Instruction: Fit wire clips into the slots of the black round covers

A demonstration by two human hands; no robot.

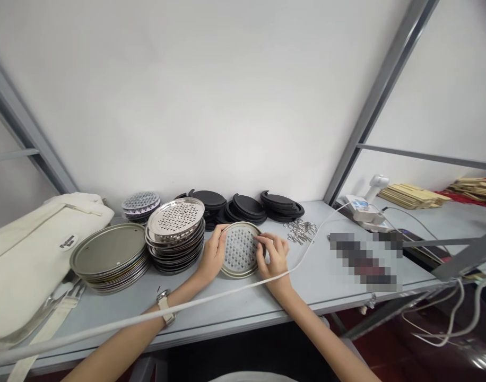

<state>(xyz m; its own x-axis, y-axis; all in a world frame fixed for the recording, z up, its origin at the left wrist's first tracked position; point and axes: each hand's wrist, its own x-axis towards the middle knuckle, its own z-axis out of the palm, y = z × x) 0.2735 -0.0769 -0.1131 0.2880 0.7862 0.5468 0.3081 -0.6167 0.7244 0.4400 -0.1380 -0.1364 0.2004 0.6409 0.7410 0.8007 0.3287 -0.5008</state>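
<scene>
Two hands hold one perforated disc above a crowded table

A pixelated patch (366, 262) on the right of the table (322, 284) masks whatever lies there. One white cable (227, 293) crosses in front of both forearms and part of the watch (165, 307). The pale bag (40, 254) is cut off by the left edge of the view, and its label is too small to read surely.

The single perforated disc (240, 250) is near the table's front edge, between the hands. The left hand (213, 256) holds its left rim, the far side of that grip hidden; the right hand (275, 257) has thumb and index finger close together on the right rim, the other fingers bent.

Left of them stand three stacks: plain round plates (110, 249), perforated metal discs (176, 218) and smaller pale perforated discs (140, 201). Behind are three groups of black discs (246, 206), overlapping too much to count singly. Right of these lies one heap of metal hooks (302, 232), tangled beyond counting. Farther right are one white scanner (378, 183) and two piles of wooden pieces (414, 195).
</scene>
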